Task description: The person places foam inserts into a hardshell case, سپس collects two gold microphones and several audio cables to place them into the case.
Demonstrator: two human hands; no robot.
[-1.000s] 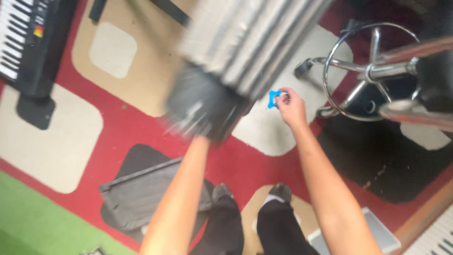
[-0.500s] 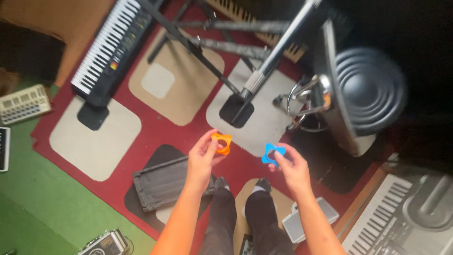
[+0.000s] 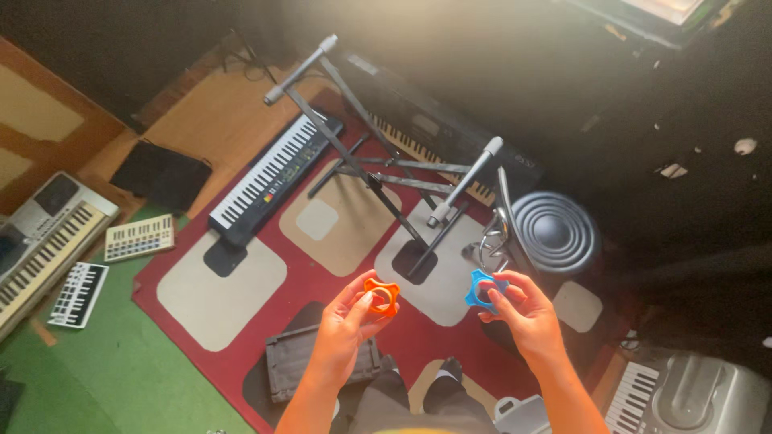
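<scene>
Below us we see a red rug [image 3: 241, 337] with beige squares, a folding keyboard stand [image 3: 386, 173], a black keyboard [image 3: 277, 177] beside it, and a round grey stool [image 3: 555, 233].

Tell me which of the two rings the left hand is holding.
The orange ring, pinched in the left hand. The blue ring, the same shape, is in the right hand.

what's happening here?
A person stands on a red patterned rug, looking down at their hands. The left hand holds an orange ring-shaped piece; the right hand holds a matching blue one. The two pieces are apart. A folding keyboard stand and several keyboards lie on the floor ahead.
</scene>
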